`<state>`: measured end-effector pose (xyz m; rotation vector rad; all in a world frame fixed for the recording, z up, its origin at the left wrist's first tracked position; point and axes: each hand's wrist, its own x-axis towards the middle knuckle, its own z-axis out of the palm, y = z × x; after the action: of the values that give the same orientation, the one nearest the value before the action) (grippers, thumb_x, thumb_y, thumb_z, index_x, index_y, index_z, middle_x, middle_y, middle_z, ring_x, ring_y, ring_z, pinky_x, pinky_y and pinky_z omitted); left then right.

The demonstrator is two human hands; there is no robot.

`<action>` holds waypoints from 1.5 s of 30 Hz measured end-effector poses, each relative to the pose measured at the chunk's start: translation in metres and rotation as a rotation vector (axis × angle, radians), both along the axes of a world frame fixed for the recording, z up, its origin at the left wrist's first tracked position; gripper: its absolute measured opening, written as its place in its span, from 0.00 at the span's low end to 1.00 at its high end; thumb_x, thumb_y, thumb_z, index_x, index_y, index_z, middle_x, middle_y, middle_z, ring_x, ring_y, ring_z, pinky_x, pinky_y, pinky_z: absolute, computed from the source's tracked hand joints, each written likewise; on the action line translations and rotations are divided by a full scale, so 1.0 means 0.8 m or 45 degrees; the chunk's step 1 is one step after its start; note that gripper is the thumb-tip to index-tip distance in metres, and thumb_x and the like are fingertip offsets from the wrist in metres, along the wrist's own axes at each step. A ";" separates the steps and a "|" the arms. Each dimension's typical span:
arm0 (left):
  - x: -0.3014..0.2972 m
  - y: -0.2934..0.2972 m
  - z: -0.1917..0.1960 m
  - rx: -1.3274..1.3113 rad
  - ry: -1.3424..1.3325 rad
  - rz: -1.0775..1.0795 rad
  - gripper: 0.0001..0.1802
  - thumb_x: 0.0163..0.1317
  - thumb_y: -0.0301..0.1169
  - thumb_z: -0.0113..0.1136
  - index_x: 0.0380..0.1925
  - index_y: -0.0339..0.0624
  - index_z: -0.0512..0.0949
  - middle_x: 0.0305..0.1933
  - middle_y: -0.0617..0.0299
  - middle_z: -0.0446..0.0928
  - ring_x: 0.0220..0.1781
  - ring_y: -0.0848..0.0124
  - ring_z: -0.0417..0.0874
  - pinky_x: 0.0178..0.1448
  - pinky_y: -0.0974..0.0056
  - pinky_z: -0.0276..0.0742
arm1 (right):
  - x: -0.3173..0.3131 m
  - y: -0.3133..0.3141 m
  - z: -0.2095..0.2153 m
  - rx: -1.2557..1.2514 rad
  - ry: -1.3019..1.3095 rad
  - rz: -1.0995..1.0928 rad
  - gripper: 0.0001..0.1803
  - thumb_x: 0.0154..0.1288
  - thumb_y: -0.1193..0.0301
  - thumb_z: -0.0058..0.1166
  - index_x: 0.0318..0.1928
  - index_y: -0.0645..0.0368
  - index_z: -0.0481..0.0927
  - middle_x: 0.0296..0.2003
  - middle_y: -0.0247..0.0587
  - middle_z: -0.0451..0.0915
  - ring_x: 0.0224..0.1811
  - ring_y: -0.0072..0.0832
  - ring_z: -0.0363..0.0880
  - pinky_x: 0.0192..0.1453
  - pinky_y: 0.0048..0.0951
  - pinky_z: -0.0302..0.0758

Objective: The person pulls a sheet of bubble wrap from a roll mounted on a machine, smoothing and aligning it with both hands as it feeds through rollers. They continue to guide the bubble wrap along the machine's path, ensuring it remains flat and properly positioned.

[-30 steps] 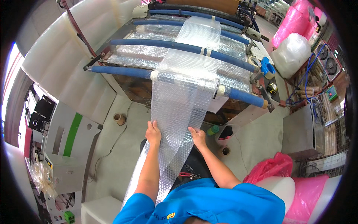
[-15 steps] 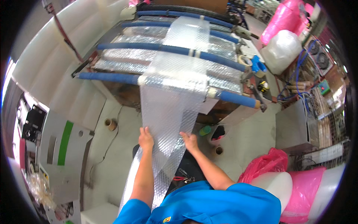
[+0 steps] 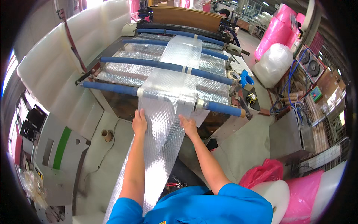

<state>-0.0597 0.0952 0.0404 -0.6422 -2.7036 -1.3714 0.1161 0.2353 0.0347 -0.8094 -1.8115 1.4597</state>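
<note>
A long strip of clear bubble wrap comes down over a blue-wrapped front roller toward my body and past my left side. My left hand grips its left edge just below the roller. At the opposite edge, my right hand is closed on the strip at about the same height. Between the hands the wrap hangs fairly flat, with a diagonal fold line. Farther back, the strip passes a second blue roller above a silvery bubbled surface.
Tape rolls and a yellow-black tool sit at the machine's right side. A cardboard core stands on the floor at left. Pink plastic and large rolls lie at lower right. Red-handled pliers are near my waist.
My hands have moved forward, closer to the front roller, still at the wrap's two edges. The view has tilted up, showing more of the room behind the machine.
</note>
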 end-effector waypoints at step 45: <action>0.049 -0.086 -0.015 0.469 -0.137 -0.367 0.18 0.51 0.36 0.59 0.37 0.37 0.69 0.30 0.61 0.74 0.30 0.74 0.70 0.36 0.69 0.67 | -0.018 0.029 0.134 0.986 -0.172 -0.840 0.09 0.50 0.71 0.49 0.34 0.55 0.71 0.30 0.33 0.75 0.36 0.33 0.70 0.50 0.35 0.55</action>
<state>-0.0207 0.0260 0.0286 -0.9691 -2.3972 -1.9584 0.1018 0.2588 0.1421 -0.9564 -1.7501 0.2502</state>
